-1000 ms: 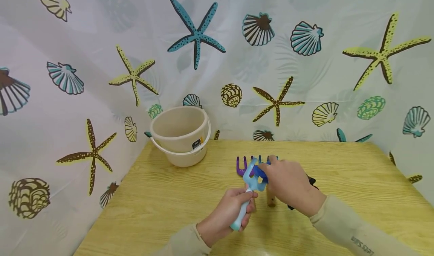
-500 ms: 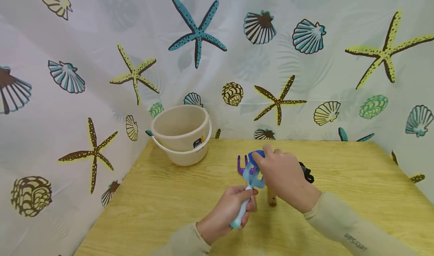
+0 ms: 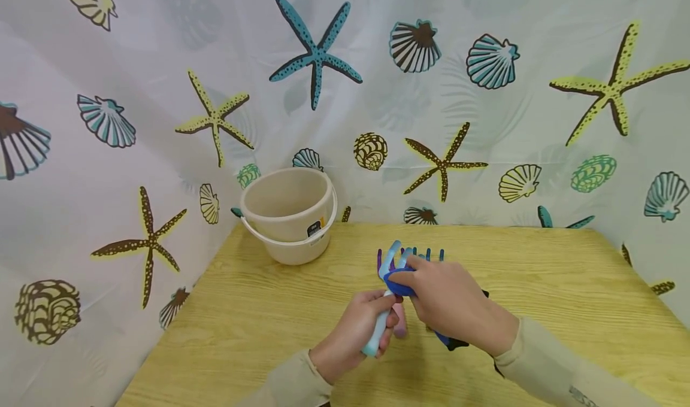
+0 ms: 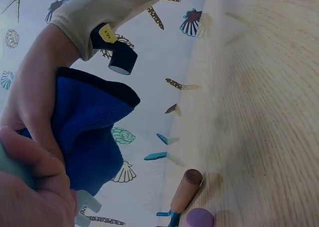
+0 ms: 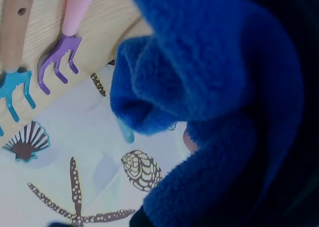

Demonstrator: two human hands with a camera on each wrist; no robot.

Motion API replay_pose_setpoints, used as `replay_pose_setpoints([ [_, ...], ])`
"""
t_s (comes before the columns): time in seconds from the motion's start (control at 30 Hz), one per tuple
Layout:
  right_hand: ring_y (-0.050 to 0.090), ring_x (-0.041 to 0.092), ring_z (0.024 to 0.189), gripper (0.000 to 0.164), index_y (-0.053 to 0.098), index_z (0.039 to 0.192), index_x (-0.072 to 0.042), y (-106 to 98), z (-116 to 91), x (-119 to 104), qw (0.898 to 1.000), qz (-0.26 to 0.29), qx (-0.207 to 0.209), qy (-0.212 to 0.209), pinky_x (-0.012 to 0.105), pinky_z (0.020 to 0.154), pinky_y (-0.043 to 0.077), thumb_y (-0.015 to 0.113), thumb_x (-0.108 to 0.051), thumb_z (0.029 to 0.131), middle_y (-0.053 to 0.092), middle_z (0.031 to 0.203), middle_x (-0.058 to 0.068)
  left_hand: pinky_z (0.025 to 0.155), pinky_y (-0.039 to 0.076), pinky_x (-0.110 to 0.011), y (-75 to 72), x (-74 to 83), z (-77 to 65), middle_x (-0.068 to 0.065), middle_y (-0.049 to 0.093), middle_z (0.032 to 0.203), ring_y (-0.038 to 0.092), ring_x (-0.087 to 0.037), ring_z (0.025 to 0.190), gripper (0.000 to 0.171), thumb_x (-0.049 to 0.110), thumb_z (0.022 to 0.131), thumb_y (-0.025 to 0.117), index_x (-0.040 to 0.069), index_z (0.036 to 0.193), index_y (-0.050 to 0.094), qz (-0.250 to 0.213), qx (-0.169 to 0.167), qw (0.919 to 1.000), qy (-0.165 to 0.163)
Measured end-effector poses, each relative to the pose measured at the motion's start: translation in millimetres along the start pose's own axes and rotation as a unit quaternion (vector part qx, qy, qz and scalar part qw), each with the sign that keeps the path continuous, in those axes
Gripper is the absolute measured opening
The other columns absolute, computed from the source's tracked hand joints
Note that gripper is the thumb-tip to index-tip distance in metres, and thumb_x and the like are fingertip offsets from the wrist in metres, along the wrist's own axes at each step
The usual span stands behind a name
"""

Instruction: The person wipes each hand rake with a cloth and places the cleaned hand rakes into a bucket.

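In the head view, my left hand [image 3: 356, 323] grips the pale handle of a light blue hand rake [image 3: 389, 260], its tines pointing up and away. A dark blue fluffy cloth [image 3: 400, 279] is in my right hand [image 3: 453, 302], pinched round the rake's head near where it joins the handle. Some tines stick out past the cloth. From the left wrist, the cloth [image 4: 92, 122] hangs down in folds with a black edge. Blue cloth [image 5: 209, 53] fills much of the right wrist view, hiding most of the right hand.
Behind the hands on the wooden table [image 3: 259, 323] lie a purple hand rake [image 5: 60, 55] with a pink handle and a teal one [image 5: 17, 85] with a wooden handle. A beige bucket [image 3: 288, 233] stands at the back left. A shell-patterned curtain [image 3: 345, 114] encloses the table.
The cloth has shifted from the side of the rake's head up over it, then down to its base by the handle. The left hand keeps its grip, almost still.
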State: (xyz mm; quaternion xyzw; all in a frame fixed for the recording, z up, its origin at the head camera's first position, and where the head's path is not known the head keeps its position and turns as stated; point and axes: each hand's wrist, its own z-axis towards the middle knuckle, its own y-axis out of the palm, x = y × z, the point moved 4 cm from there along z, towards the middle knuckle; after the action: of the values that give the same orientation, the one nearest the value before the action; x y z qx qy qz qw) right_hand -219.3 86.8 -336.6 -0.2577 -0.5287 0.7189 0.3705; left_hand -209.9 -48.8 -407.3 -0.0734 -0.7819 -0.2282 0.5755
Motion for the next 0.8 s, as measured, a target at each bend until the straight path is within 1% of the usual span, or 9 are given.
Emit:
replay_pose_setpoints([
  [0.1, 0.041, 0.008, 0.052, 0.031, 0.076, 0.114, -0.026, 0, -4, 5, 0.999, 0.010, -0.030, 0.023, 0.021, 0.041, 0.034, 0.074, -0.012, 0.086, 0.059, 0.088, -0.002, 0.034, 0.036, -0.020, 0.1, 0.6, -1.0, 0.003, 0.051, 0.067, 0.042, -0.007, 0.038, 0.024, 0.023, 0.106, 0.047, 0.002, 0.112, 0.057, -0.009, -0.002, 1.0000, -0.003],
  [0.17, 0.042, 0.008, 0.053, 0.032, 0.076, 0.114, -0.025, 3, -6, 11, 0.998, 0.012, -0.047, 0.041, 0.022, 0.041, 0.035, 0.075, -0.012, 0.085, 0.060, 0.090, -0.001, 0.034, 0.035, -0.020, 0.6, 0.0, -1.8, 0.003, 0.050, 0.067, 0.042, -0.007, 0.039, 0.023, 0.023, 0.106, 0.047, 0.003, 0.110, 0.057, -0.014, -0.002, 0.9999, -0.006],
  [0.23, 0.044, 0.009, 0.052, 0.035, 0.076, 0.116, -0.023, 6, -6, 18, 0.997, 0.012, -0.058, 0.057, 0.023, 0.040, 0.035, 0.075, -0.010, 0.084, 0.063, 0.095, 0.002, 0.034, 0.035, -0.020, 1.5, -0.8, -3.0, 0.002, 0.050, 0.067, 0.042, -0.007, 0.039, 0.022, 0.023, 0.105, 0.048, 0.004, 0.109, 0.057, -0.019, -0.002, 0.9998, -0.008],
  [0.3, 0.045, 0.010, 0.052, 0.036, 0.076, 0.116, -0.022, 10, -7, 26, 0.996, -0.001, -0.052, 0.069, 0.023, 0.040, 0.035, 0.074, -0.008, 0.083, 0.067, 0.102, 0.007, 0.034, 0.035, -0.020, 2.8, -1.5, -4.3, 0.003, 0.050, 0.067, 0.042, -0.007, 0.040, 0.021, 0.023, 0.106, 0.047, 0.004, 0.109, 0.057, -0.024, -0.006, 0.9997, -0.010],
  [0.37, 0.046, 0.011, 0.051, 0.035, 0.076, 0.115, -0.020, 13, -7, 33, 0.996, -0.014, -0.038, 0.075, 0.025, 0.039, 0.036, 0.073, -0.007, 0.083, 0.067, 0.102, 0.011, 0.034, 0.036, -0.020, 4.0, -2.0, -5.1, 0.003, 0.049, 0.067, 0.042, -0.007, 0.040, 0.021, 0.022, 0.105, 0.047, 0.004, 0.110, 0.057, -0.028, -0.010, 0.9995, -0.008],
  [0.5, 0.050, 0.012, 0.052, 0.035, 0.076, 0.115, -0.020, 15, -8, 36, 0.997, -0.033, -0.011, 0.069, 0.026, 0.038, 0.038, 0.075, -0.009, 0.082, 0.068, 0.100, 0.013, 0.034, 0.036, -0.019, 5.5, -2.4, -5.0, 0.003, 0.049, 0.068, 0.042, -0.006, 0.041, 0.021, 0.022, 0.105, 0.046, 0.004, 0.110, 0.056, -0.035, -0.015, 0.9992, -0.008],
  [0.63, 0.051, 0.009, 0.055, 0.035, 0.076, 0.116, -0.023, 13, -11, 28, 0.998, -0.004, -0.014, 0.053, 0.024, 0.042, 0.039, 0.075, -0.011, 0.083, 0.067, 0.097, 0.006, 0.035, 0.036, -0.019, 3.9, -2.2, -2.2, 0.003, 0.049, 0.068, 0.042, -0.005, 0.041, 0.022, 0.023, 0.105, 0.046, 0.005, 0.111, 0.056, -0.038, -0.010, 0.9992, -0.003],
  [0.73, 0.046, 0.006, 0.056, 0.031, 0.076, 0.116, -0.025, 8, -13, 21, 0.999, 0.021, -0.021, 0.038, 0.021, 0.045, 0.038, 0.074, -0.014, 0.087, 0.060, 0.088, -0.003, 0.035, 0.036, -0.019, 2.0, -1.5, 0.9, 0.004, 0.048, 0.067, 0.042, -0.005, 0.040, 0.021, 0.024, 0.106, 0.045, 0.006, 0.108, 0.056, -0.038, -0.009, 0.9992, 0.005],
  [0.8, 0.045, 0.005, 0.057, 0.029, 0.076, 0.116, -0.026, 5, -13, 19, 0.999, 0.032, -0.022, 0.028, 0.020, 0.047, 0.038, 0.074, -0.016, 0.089, 0.057, 0.085, -0.006, 0.035, 0.035, -0.019, 1.3, -0.5, 2.5, 0.004, 0.048, 0.067, 0.041, -0.005, 0.040, 0.020, 0.024, 0.106, 0.045, 0.007, 0.107, 0.055, -0.037, -0.010, 0.9992, 0.012],
])
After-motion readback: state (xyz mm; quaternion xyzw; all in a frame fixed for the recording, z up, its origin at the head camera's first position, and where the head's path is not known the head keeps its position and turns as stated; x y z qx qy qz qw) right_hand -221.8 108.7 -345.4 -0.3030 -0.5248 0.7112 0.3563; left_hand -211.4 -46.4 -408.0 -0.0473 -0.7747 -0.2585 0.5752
